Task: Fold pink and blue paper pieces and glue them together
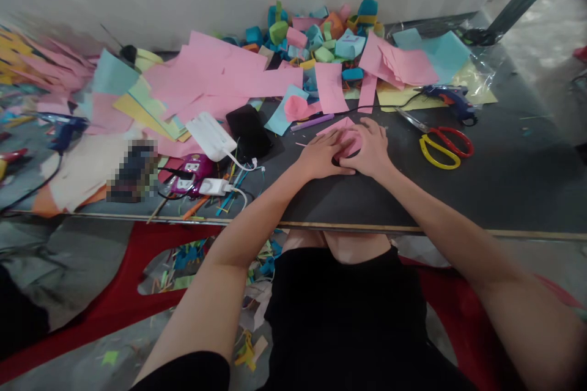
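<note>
Right now both of your hands meet over a small piece of pink paper (345,128), which lies on the dark table (504,183) near its front edge, straight ahead of you. Your left hand (322,156) covers the paper's near left side with its fingers bent down onto it, and your right hand (372,149) lies over the right side, so the two hands touch at the thumbs. From this angle you cannot tell whether the fingers are pinching the paper or only pressing it flat. Just beyond the paper lies a purple pen (314,122), and beside that a pink paper cone (296,107) on a blue sheet. To your right, near the hand but apart from it, lie scissors (443,143) with one red and one yellow handle, and behind them a blue glue gun (452,101). To your left are a black case (250,131) and a white charger (211,136) with its cable. Farther back, loose pink sheets (229,73) spread across the table, and a heap of folded coloured pieces (321,33) sits against the wall.
</note>
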### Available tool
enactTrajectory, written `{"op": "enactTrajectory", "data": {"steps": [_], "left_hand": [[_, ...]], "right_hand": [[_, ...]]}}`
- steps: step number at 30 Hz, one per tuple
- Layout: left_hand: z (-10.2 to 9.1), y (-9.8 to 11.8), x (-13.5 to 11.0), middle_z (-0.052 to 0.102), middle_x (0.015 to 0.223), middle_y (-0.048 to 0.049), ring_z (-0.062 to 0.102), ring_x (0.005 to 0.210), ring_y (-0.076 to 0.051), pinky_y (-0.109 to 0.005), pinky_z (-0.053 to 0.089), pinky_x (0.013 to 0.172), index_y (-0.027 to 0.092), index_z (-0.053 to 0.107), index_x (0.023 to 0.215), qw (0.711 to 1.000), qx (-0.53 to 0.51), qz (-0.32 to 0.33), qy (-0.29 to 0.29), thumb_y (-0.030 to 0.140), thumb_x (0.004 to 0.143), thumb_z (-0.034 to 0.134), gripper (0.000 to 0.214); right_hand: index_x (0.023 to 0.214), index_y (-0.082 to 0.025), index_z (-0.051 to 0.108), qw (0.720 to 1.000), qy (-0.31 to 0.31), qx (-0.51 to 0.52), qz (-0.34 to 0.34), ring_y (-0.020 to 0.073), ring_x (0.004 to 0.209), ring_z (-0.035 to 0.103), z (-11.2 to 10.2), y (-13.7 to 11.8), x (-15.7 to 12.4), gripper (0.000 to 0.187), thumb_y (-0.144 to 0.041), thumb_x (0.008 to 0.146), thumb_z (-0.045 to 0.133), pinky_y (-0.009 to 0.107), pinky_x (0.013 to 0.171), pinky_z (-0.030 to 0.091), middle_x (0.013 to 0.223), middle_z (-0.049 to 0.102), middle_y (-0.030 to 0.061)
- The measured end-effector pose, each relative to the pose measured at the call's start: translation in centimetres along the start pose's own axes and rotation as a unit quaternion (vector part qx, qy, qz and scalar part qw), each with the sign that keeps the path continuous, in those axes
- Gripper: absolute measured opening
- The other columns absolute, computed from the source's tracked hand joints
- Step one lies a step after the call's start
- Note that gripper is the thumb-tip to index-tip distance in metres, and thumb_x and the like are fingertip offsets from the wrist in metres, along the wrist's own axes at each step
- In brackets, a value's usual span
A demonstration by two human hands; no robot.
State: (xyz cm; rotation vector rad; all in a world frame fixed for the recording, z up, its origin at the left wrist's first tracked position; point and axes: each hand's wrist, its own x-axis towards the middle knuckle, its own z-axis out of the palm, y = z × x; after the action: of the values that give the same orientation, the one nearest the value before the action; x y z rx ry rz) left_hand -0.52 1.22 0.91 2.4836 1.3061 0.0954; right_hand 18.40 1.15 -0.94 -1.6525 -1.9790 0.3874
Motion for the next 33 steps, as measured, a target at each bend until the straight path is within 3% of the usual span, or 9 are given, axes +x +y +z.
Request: {"op": "enactTrajectory", "data": {"steps": [6, 12, 17, 22, 27, 29, 31, 33], "left_hand": [[0.4, -0.4, 0.1, 0.024, 0.178, -0.0075, 0.024, 0.167, -0.034, -0.055, 0.023, 0.135, 0.032, 0.040, 0.166, 1.000, -0.005, 0.017, 0.018, 0.075, 0.087, 0.069, 0.094], [0.1, 0.0, 0.0, 0.022, 0.178, -0.0115, 0.022, 0.167, -0.034, -0.055, 0.020, 0.136, 0.026, 0.040, 0.166, 1.000, 0.000, -0.004, -0.001, 0.072, 0.086, 0.074, 0.099], [0.0, 0.0, 0.0, 0.023, 0.178, -0.0101, 0.023, 0.167, -0.035, -0.058, 0.021, 0.136, 0.029, 0.042, 0.165, 1.000, -0.003, -0.003, 0.004, 0.075, 0.086, 0.072, 0.096], [0.2, 0.3, -0.2, 0.021, 0.178, -0.0120, 0.020, 0.168, -0.034, -0.055, 0.018, 0.137, 0.024, 0.041, 0.165, 1.000, 0.007, 0.002, 0.001, 0.074, 0.089, 0.068, 0.095], [0.5, -1.5, 0.0, 0.026, 0.178, -0.0136, 0.028, 0.166, -0.031, -0.051, 0.031, 0.133, 0.023, 0.029, 0.170, 0.995, -0.056, 0.043, 0.071, 0.070, 0.096, 0.062, 0.094], [0.3, -2.8, 0.2, 0.040, 0.173, -0.0129, 0.037, 0.162, -0.027, -0.046, 0.035, 0.132, 0.023, 0.042, 0.164, 0.986, -0.085, 0.062, 0.129, 0.058, 0.103, 0.057, 0.072], [-0.1, -3.8, 0.3, 0.060, 0.157, -0.0108, 0.053, 0.150, -0.025, -0.048, 0.042, 0.126, 0.025, 0.066, 0.144, 0.982, -0.080, 0.086, 0.145, 0.046, 0.104, 0.059, 0.045], [-0.3, -4.2, 0.3, 0.073, 0.138, -0.0090, 0.066, 0.132, -0.025, -0.048, 0.049, 0.118, 0.026, 0.078, 0.122, 0.981, -0.071, 0.093, 0.152, 0.040, 0.101, 0.065, 0.028]], "right_hand": [[0.125, -0.029, 0.064, 0.999, 0.034, 0.011, 0.019, 0.0498, 0.145, 0.045, 0.0, 0.8, 0.2, 0.076, -0.033, 0.053, 0.088, 0.074, 0.113, 0.041, 0.159, 0.047, 0.0157], [0.127, -0.030, 0.067, 1.000, 0.021, 0.006, -0.005, 0.0507, 0.145, 0.046, 0.6, -0.2, -0.2, 0.078, -0.039, 0.053, 0.089, 0.076, 0.115, 0.038, 0.161, 0.048, 0.0145], [0.129, -0.029, 0.066, 0.999, 0.022, 0.023, -0.018, 0.0482, 0.147, 0.046, 0.2, 0.2, 0.1, 0.076, -0.047, 0.058, 0.088, 0.073, 0.117, 0.037, 0.160, 0.050, 0.0146], [0.121, -0.029, 0.070, 0.997, 0.030, 0.038, -0.054, 0.0392, 0.146, 0.051, -1.4, 1.3, 1.0, 0.044, -0.042, 0.080, 0.074, 0.065, 0.122, 0.035, 0.151, 0.061, 0.0118], [0.105, -0.029, 0.076, 0.995, -0.016, 0.035, -0.087, 0.0358, 0.133, 0.062, -2.0, 2.3, 1.7, 0.026, -0.033, 0.080, 0.073, 0.062, 0.118, 0.041, 0.137, 0.070, 0.0083], [0.103, -0.030, 0.078, 0.995, -0.029, 0.035, -0.092, 0.0369, 0.130, 0.063, -2.2, 2.8, 2.1, 0.023, -0.034, 0.080, 0.075, 0.065, 0.116, 0.042, 0.135, 0.071, 0.0075], [0.101, -0.031, 0.079, 0.994, -0.038, 0.035, -0.096, 0.0369, 0.128, 0.063, -2.3, 3.4, 2.4, 0.020, -0.035, 0.082, 0.076, 0.065, 0.115, 0.043, 0.134, 0.072, 0.0064], [0.099, -0.032, 0.079, 0.993, -0.047, 0.032, -0.100, 0.0362, 0.127, 0.064, -2.5, 3.8, 2.6, 0.016, -0.035, 0.084, 0.076, 0.064, 0.115, 0.044, 0.131, 0.073, 0.0053]]}}
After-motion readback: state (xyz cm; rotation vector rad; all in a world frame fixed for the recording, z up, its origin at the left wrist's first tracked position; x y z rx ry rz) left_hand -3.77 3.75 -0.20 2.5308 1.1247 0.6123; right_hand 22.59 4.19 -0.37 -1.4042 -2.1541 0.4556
